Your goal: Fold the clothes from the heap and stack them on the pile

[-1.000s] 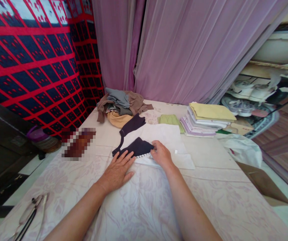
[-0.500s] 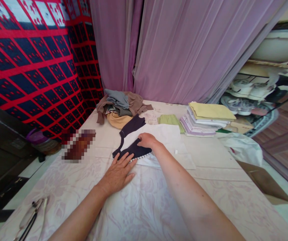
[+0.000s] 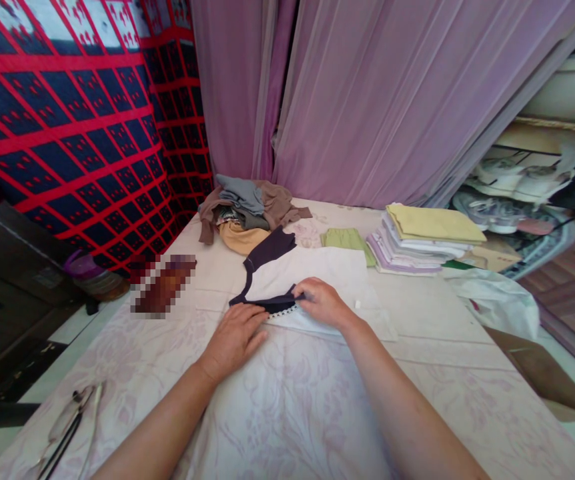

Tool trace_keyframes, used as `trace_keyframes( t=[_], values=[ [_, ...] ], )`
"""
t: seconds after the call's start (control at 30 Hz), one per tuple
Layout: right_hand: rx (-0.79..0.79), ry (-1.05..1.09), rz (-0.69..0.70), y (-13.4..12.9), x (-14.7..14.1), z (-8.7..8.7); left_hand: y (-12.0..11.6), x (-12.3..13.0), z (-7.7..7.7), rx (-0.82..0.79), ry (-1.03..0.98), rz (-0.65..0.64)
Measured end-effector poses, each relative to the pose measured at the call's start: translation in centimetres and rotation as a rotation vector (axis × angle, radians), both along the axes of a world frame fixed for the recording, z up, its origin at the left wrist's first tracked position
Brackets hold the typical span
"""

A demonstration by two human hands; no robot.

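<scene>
A white shirt (image 3: 327, 270) with dark navy sleeves and neckband lies spread on the bed, its neck toward the left. The far sleeve (image 3: 270, 248) stretches away toward the clothes pile. The near sleeve (image 3: 278, 305) is folded back over the body in a narrow dark strip, with a dotted trim along its lower edge. My right hand (image 3: 321, 301) pinches the end of that strip between thumb and fingers. Over the strip's neck end, my left hand (image 3: 235, 333) lies flat with its fingers pressing on the cloth, partly covering it.
Behind the shirt are a heap of crumpled clothes (image 3: 247, 207), folded green cloth (image 3: 346, 239) and a stack of folded clothes (image 3: 417, 237). Eyeglasses (image 3: 70, 423) lie at the near left. A purple curtain (image 3: 367, 100) hangs behind; a shoe rack (image 3: 522, 180) stands at right.
My right hand has drawn the near sleeve's edge toward me and to the right, so the dark area is narrower. My left hand stays on its neck end, fingers closer together.
</scene>
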State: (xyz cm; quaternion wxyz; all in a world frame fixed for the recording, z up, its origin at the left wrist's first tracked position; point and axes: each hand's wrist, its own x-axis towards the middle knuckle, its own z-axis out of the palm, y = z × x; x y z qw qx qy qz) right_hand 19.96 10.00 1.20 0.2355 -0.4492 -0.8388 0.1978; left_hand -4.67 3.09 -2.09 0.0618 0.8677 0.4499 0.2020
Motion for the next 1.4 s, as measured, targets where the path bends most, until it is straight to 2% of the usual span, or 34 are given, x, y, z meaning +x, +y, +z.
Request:
trace_keyframes(
  t=[0.13, 0.2, 0.43, 0.67, 0.77, 0.87, 1.0, 1.13, 1.23, 1.4],
  values=[
    [0.084, -0.002, 0.044, -1.3, 0.4, -1.2, 1.0, -1.0, 0.3, 0.07, -0.12, 0.287],
    [0.11, -0.01, 0.031, -1.8, 0.4, -1.8, 1.3, -1.4, 0.2, 0.071, -0.129, 0.348],
    [0.205, -0.072, -0.017, -3.3, 0.4, -2.4, 1.4, -1.8, 0.2, 0.024, -0.065, 0.323],
    [0.206, -0.07, -0.009, -4.0, 0.5, -3.1, 1.0, -1.9, 0.8, -0.019, -0.038, 0.317],
    [0.185, -0.034, -0.024, -3.6, 0.9, -2.9, 0.9, -1.9, 0.9, -0.053, -0.046, 0.319],
    [0.149, -0.036, -0.122, -2.3, 1.0, -2.1, 0.8, -1.8, 1.2, -0.06, -0.069, 0.325],
    [0.106, -0.18, -0.273, -0.2, 0.3, -1.2, 1.0, -1.7, 1.2, -0.055, -0.11, 0.342],
    [0.051, -0.286, -0.265, 1.1, -0.5, -1.2, 1.4, -1.8, 0.7, -0.053, -0.096, 0.352],
    [0.001, -0.256, -0.251, 1.3, -0.7, -1.3, 1.5, -1.9, 0.6, -0.072, -0.091, 0.355],
    [-0.045, -0.219, -0.446, 0.4, -1.1, -1.9, 1.5, -1.8, 0.8, -0.081, -0.058, 0.375]
  ],
)
